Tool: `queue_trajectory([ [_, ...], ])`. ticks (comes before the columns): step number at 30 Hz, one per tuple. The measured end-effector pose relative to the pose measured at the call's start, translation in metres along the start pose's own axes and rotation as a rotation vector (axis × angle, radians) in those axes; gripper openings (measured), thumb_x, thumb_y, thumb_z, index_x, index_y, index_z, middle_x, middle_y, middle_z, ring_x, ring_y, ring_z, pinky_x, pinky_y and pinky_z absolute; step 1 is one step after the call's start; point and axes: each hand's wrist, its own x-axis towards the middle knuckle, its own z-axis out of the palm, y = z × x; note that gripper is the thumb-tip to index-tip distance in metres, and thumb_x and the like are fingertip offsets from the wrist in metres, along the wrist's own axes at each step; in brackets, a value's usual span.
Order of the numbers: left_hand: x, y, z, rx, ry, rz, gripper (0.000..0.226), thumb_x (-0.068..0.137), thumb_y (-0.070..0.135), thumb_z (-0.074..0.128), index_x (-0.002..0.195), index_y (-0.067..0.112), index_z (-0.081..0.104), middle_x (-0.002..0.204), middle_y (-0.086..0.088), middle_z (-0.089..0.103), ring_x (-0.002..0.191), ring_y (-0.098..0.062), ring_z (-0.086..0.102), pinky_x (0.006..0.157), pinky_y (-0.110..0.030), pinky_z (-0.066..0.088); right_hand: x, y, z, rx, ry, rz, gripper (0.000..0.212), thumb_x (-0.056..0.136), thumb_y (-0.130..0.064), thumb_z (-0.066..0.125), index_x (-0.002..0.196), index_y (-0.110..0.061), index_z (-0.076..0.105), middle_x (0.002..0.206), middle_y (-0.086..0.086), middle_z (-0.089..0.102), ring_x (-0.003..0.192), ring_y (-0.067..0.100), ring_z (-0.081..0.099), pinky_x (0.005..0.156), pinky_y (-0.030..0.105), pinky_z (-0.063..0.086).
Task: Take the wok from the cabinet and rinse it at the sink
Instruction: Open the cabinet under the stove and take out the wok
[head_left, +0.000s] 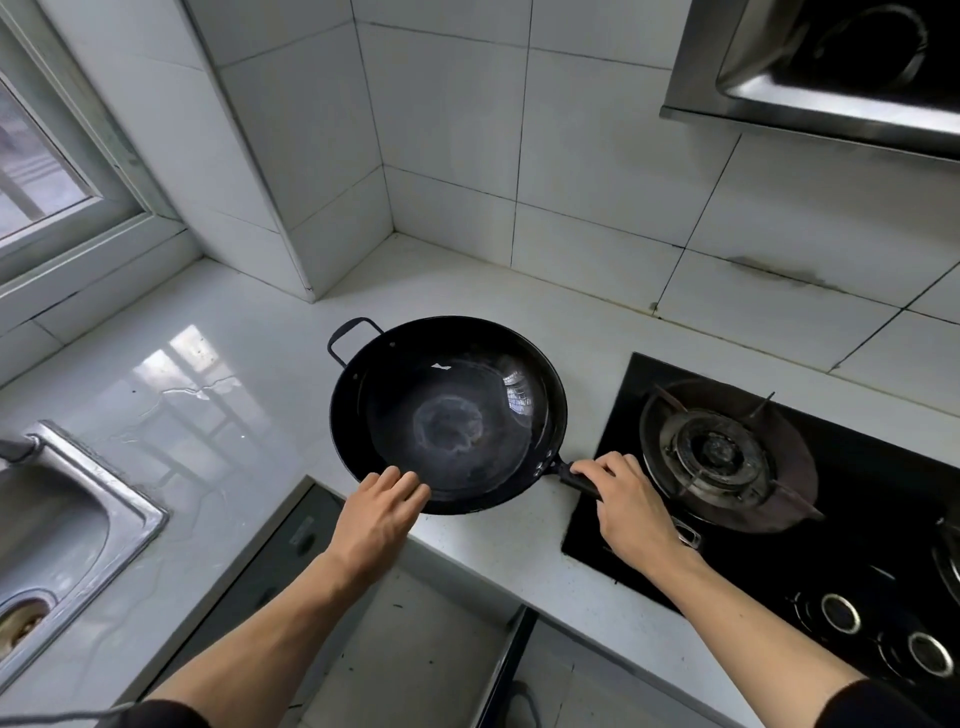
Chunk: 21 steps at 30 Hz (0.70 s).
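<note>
- Locate the wok (448, 415): it sits upright on the white countertop (249, 332), between the sink (62, 525) on your left and the gas hob (769, 499) on your right, its near rim at the counter's front edge.
- Note the long axis: it runs from the small loop handle (349, 339) at the far left down to the straight handle (582, 480) at the near right, so the straight handle points away from the sink.
- Check your right hand (626, 499): its fingers are curled round the straight handle, close to where it joins the bowl.
- Check your left hand (382, 512): its fingers lie extended and close together, tips resting on the near rim (whether the thumb hooks under the rim cannot be told).
- Judge the coming move: the sink lies well apart to the left of both hands, and your left hand is the nearer one. The carry therefore likely runs leftward across the counter, with the right hand bearing the weight and the left steadying the rim.
- Watch the open cabinet below the counter; its door edge (506, 665) stands near your path.
- Task status: the wok is out of the cabinet; rinsing is not yet done.
</note>
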Motion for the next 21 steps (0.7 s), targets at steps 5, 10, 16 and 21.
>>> queue_trajectory([
  [5, 0.000, 0.004, 0.000, -0.007, -0.016, -0.043, 0.028, 0.066, -0.004, 0.068, 0.082, 0.015, 0.055, 0.077, -0.001, 0.049, 0.070, -0.023, 0.043, 0.059, -0.033, 0.037, -0.004, 0.004, 0.005, 0.022, 0.017, -0.003, 0.066, 0.070, 0.012, 0.067, 0.122, -0.027, 0.054, 0.106, -0.003, 0.050, 0.095, 0.017, 0.046, 0.074, 0.035, 0.053],
  [10, -0.004, 0.010, 0.007, -0.006, -0.054, -0.105, 0.029, 0.069, -0.002, 0.071, 0.085, 0.016, 0.057, 0.078, 0.000, 0.049, 0.070, -0.022, 0.041, 0.062, -0.032, 0.036, -0.007, 0.007, 0.006, 0.059, 0.003, -0.045, 0.063, 0.074, 0.010, 0.066, 0.125, -0.026, 0.054, 0.109, -0.002, 0.050, 0.098, 0.017, 0.047, 0.078, 0.035, 0.052],
  [16, -0.014, 0.030, 0.001, -0.027, -0.073, -0.252, 0.031, 0.073, 0.011, 0.071, 0.100, 0.017, 0.058, 0.093, 0.001, 0.056, 0.085, -0.023, 0.050, 0.078, -0.034, 0.046, -0.008, 0.009, 0.004, 0.032, 0.020, -0.081, 0.051, 0.078, -0.009, 0.071, 0.125, -0.021, 0.057, 0.111, 0.001, 0.053, 0.099, 0.022, 0.049, 0.083, 0.039, 0.048],
  [21, -0.042, 0.052, -0.021, -0.084, -0.048, -0.321, 0.040, 0.075, 0.022, 0.070, 0.113, 0.018, 0.057, 0.112, 0.000, 0.059, 0.102, -0.024, 0.055, 0.090, -0.037, 0.049, -0.015, -0.002, -0.002, -0.023, 0.063, -0.077, 0.048, 0.079, -0.021, 0.072, 0.125, -0.019, 0.057, 0.118, 0.005, 0.054, 0.108, 0.026, 0.049, 0.088, 0.042, 0.044],
])
